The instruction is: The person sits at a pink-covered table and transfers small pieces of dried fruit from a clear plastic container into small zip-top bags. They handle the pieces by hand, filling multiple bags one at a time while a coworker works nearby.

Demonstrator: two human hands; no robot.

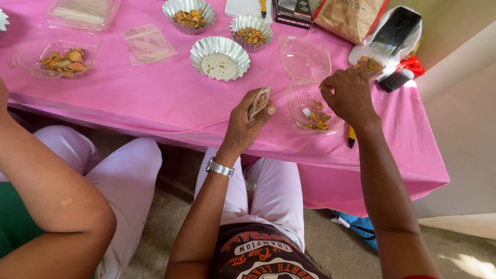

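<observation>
Head view: left hand [247,120] grips small clear plastic bag [260,102]; right hand [347,93] (fingers curled closed) hovers over clear plastic clamshell tray [305,106] on pink-covered bench [155,98].

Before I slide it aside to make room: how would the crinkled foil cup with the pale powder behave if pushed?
The foil cup looks thin and pleated, so it would probably be very light and dent easily. It sits wide and low on the pink tablecloth, so it seems unlikely to tip, though the cloth may drag. The powder lies loose and uncovered, so a jolt could likely scatter it.
</observation>
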